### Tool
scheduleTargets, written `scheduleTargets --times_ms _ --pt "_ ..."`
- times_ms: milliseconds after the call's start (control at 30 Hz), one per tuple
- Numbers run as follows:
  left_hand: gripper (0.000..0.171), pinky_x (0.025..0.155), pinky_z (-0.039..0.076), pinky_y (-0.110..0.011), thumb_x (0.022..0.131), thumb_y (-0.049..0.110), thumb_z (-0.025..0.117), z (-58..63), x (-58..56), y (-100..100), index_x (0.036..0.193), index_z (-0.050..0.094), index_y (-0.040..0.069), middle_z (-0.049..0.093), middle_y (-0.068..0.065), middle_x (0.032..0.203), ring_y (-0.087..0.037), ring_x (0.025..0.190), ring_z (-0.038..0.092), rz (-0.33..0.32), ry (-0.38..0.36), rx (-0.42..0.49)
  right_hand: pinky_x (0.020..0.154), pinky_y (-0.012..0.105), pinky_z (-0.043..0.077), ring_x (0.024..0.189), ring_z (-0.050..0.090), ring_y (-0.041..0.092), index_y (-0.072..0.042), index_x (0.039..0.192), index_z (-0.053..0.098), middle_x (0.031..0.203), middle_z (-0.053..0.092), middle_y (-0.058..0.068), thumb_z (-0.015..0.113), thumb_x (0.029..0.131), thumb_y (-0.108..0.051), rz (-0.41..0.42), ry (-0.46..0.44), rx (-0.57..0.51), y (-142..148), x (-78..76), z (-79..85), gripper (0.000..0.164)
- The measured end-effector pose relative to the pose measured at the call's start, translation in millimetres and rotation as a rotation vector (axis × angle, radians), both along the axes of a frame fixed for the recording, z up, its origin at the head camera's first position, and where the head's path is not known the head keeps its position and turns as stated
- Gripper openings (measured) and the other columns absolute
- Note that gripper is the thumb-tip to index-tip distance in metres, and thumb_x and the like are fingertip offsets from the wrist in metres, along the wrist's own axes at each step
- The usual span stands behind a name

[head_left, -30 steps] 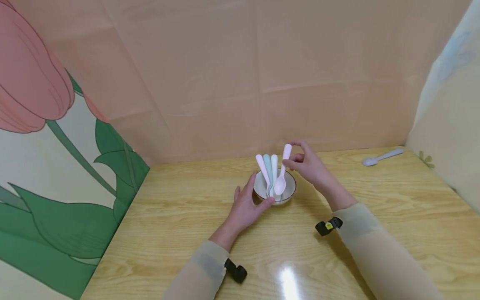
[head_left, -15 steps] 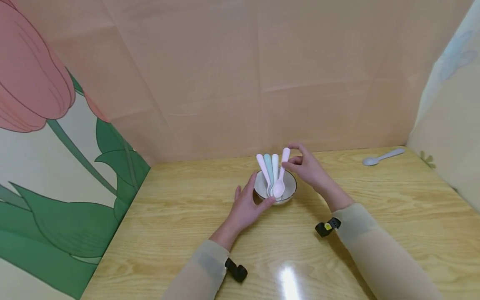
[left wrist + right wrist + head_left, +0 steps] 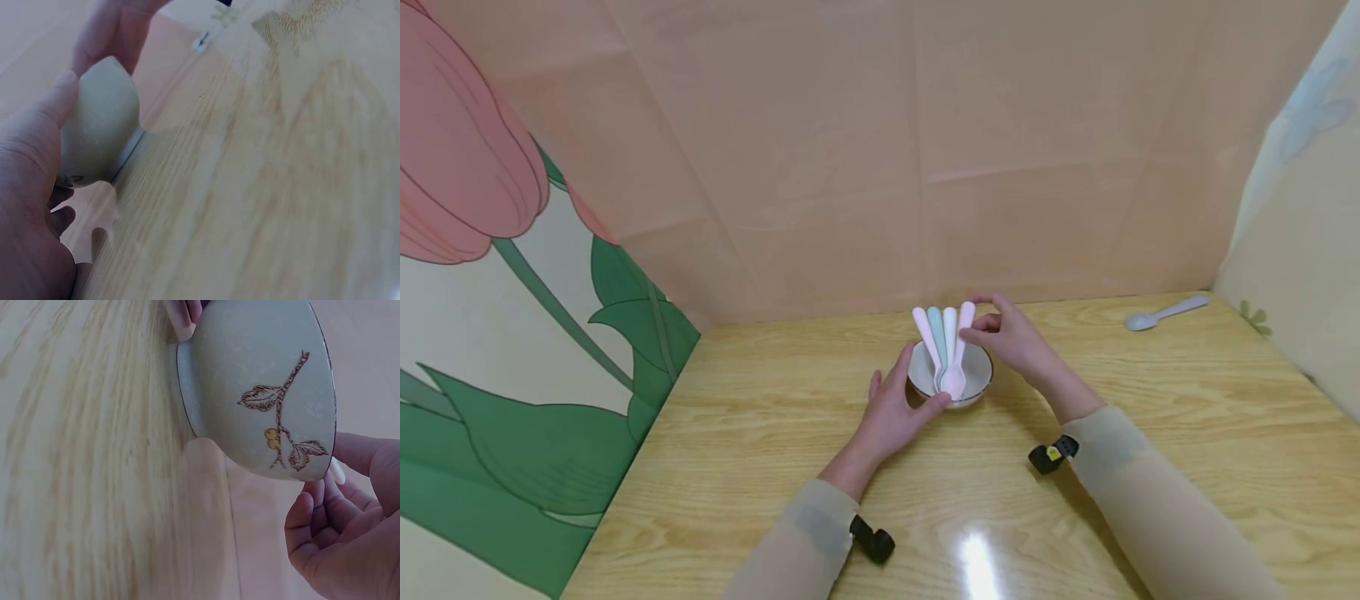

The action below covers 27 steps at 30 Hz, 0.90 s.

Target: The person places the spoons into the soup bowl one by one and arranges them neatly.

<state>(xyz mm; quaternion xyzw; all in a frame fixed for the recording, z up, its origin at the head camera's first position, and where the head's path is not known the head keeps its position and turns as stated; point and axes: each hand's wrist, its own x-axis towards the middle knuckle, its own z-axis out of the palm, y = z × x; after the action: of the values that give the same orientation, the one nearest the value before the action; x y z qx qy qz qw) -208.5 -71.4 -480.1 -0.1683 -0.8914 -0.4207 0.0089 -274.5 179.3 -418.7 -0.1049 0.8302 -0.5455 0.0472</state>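
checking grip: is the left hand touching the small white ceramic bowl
Touching: the left wrist view shows the left hand with its thumb pressed against the small white ceramic bowl.

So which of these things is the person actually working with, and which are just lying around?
In use:
- bowl, steadied by the left hand
- pink spoon, its handle pinched by the right hand
- three other spoons leaning in the bowl

Lying about:
- grey spoon, alone near the table's far right corner
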Motion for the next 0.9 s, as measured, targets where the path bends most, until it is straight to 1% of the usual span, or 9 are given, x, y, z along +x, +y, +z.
scheduleTargets --times_ms 167,333,533,633,900 --pt "0.105 0.134 -0.006 -0.057 0.102 0.069 0.068 -0.5 -0.7 1 0.179 0.012 0.027 0.032 -0.001 0.179 -0.024 0.163 0.034 0.003 -0.013 0.003 0.091 0.035 0.053 0.107 0.064 0.030 -0.009 0.162 0.042 0.119 0.072 0.018 0.075 0.109 -0.021 -0.003 0.017 0.024 -1 -1.8 -3.5 0.064" --pt "0.104 0.134 -0.006 -0.056 0.102 0.067 0.069 -0.9 -0.9 1 0.179 0.012 0.026 0.032 -0.002 0.179 -0.023 0.162 0.034 0.006 -0.013 0.005 0.085 0.031 0.052 0.105 0.060 0.028 -0.007 0.160 0.045 0.119 0.069 0.017 0.076 0.108 -0.020 -0.010 0.025 0.031 -1 -3.3 -6.8 0.062" --pt "0.103 0.134 -0.005 -0.057 0.102 0.066 0.070 -1.4 -1.6 1 0.179 0.014 0.025 0.035 -0.002 0.178 -0.022 0.162 0.035 0.002 0.000 0.005 0.084 0.029 0.052 0.106 0.059 0.029 -0.006 0.161 0.045 0.122 0.068 0.019 0.076 0.107 -0.018 -0.001 0.026 0.020 1 -5.7 -12.0 0.064" --pt "0.103 0.134 -0.005 -0.057 0.102 0.067 0.069 -1.7 -1.5 0 0.179 0.014 0.025 0.035 -0.002 0.178 -0.022 0.162 0.035 0.001 0.001 0.003 0.085 0.028 0.052 0.106 0.061 0.029 -0.006 0.163 0.043 0.123 0.067 0.020 0.076 0.107 -0.018 0.005 0.021 0.016 1 -5.3 -12.1 0.065" --pt "0.104 0.134 -0.004 -0.058 0.102 0.067 0.069 -0.5 -0.5 0 0.179 0.013 0.025 0.033 -0.002 0.179 -0.022 0.162 0.034 -0.003 0.006 0.000 0.089 0.031 0.053 0.109 0.064 0.030 -0.008 0.165 0.042 0.124 0.068 0.021 0.076 0.108 -0.019 -0.007 0.012 0.037 1 -4.1 -9.9 0.067"
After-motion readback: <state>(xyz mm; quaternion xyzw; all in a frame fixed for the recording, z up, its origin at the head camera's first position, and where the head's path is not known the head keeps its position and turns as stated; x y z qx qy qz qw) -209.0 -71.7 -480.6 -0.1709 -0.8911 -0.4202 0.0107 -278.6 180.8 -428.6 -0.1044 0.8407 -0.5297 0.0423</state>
